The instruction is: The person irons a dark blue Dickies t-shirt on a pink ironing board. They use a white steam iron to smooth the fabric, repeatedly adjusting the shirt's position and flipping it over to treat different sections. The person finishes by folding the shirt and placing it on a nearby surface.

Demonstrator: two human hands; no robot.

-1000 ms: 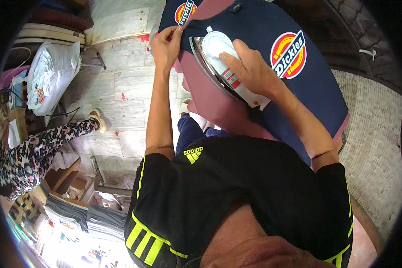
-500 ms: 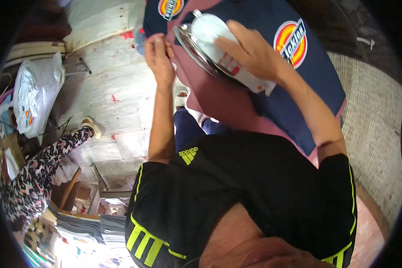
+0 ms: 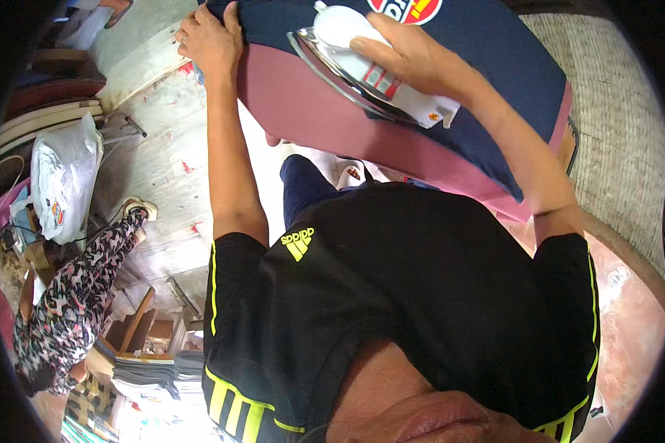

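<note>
Right hand (image 3: 414, 55) grips smooth white iron (image 3: 369, 66) on navy cloth (image 3: 495, 66).

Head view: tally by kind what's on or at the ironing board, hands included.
Hands: 2, left hand gripping the cloth's edge, right hand on the iron
Clothes iron: 1, white with a metal soleplate
Navy garment: 1
Maroon ironing board: 1
Total: 5
</note>
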